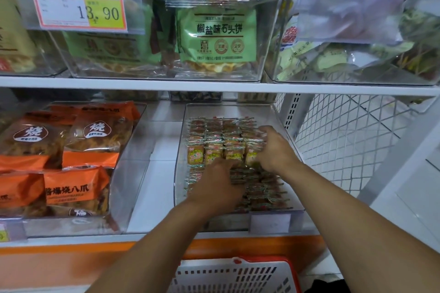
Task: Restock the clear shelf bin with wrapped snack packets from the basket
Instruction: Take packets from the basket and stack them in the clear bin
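Observation:
The clear shelf bin (180,150) sits on the lower shelf, right of centre, with rows of small wrapped snack packets (214,131) filling its floor. Both my hands are inside it. My right hand (277,150) grips a stack of upright yellow-and-green packets (251,153) at the right end of a row, fingers reaching over the top. My left hand (216,183) lies back-up over the front packets, its fingers bent down onto the same row (212,153); the fingertips are hidden. The red-and-white basket (238,276) sits below the shelf edge; its contents are out of sight.
A clear bin of orange snack bags (78,150) stands to the left. The upper shelf carries clear bins of green cracker packs (219,35) and a price tag (78,2). A white wire mesh panel (345,131) closes the right side. An orange shelf front (71,259) runs below.

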`<state>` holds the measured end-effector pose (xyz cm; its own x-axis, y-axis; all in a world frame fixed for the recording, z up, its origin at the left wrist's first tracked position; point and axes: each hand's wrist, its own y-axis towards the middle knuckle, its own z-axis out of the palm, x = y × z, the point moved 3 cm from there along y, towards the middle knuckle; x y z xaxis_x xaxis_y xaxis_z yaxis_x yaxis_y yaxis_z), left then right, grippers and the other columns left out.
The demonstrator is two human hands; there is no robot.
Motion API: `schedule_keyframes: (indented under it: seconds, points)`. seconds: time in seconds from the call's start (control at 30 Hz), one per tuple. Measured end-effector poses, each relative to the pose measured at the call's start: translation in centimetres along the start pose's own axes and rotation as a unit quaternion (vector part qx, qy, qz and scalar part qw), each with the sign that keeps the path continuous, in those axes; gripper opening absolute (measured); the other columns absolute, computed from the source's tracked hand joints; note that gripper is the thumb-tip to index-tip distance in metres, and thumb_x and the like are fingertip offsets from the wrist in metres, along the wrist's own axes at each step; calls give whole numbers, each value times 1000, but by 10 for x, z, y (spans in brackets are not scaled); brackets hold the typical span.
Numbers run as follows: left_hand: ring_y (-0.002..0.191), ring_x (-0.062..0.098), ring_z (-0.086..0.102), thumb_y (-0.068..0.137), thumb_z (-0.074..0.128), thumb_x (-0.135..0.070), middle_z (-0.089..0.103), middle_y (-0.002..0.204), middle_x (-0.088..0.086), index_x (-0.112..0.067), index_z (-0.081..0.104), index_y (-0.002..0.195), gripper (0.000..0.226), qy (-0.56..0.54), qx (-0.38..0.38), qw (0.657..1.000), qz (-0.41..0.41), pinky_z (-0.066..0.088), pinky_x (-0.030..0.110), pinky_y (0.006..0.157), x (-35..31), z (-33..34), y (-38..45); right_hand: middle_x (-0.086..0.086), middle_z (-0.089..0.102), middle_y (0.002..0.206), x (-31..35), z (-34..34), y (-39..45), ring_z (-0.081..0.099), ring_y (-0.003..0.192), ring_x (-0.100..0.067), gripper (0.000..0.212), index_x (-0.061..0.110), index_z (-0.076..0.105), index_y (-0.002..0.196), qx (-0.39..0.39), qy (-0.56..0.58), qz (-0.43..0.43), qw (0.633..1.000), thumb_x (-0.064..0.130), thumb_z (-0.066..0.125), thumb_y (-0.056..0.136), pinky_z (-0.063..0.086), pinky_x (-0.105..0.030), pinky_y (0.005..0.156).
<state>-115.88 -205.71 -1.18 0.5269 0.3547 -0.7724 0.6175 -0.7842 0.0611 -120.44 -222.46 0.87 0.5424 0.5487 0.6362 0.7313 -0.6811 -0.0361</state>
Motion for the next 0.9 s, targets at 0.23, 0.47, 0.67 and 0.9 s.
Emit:
schedule_keyframes:
  seconds: [0.23,0.47,0.67,0.9]
  points:
    - [96,14,59,86,74,-26,57,112,0,-20,68,122,36,9,0,1000,-5,53,21,77,7,4,1,-15,47,145,-1,17,0,52,127,-31,84,18,33,155,-25,-12,-34,999,-5,71,84,44,-28,95]
    - [73,5,64,84,74,-16,68,83,-10,-25,70,91,12,42,-18,997,-67,49,16,59,-27,-34,-33,-16,50,138,23,-12,-40,50,128,-29,53,8,54,136,-164,-3,-153,974,-8,60,86,39,-29,108]
    - [89,36,74,88,74,4,75,103,26,2,71,106,19,39,550,794,-258,64,39,64,23,-19,-120,-12,56,72,34,45,-165,50,68,-27,24,7,58,69,-96,88,-555,822,-14,47,72,38,-35,62]
    - [115,32,63,87,80,-14,60,128,18,-2,50,142,63,88,336,872,-346,48,34,91,208,80,-189,-17,54,137,-142,262,-208,54,126,-39,47,18,52,139,421,-85,67,900,12,63,93,47,-42,103]
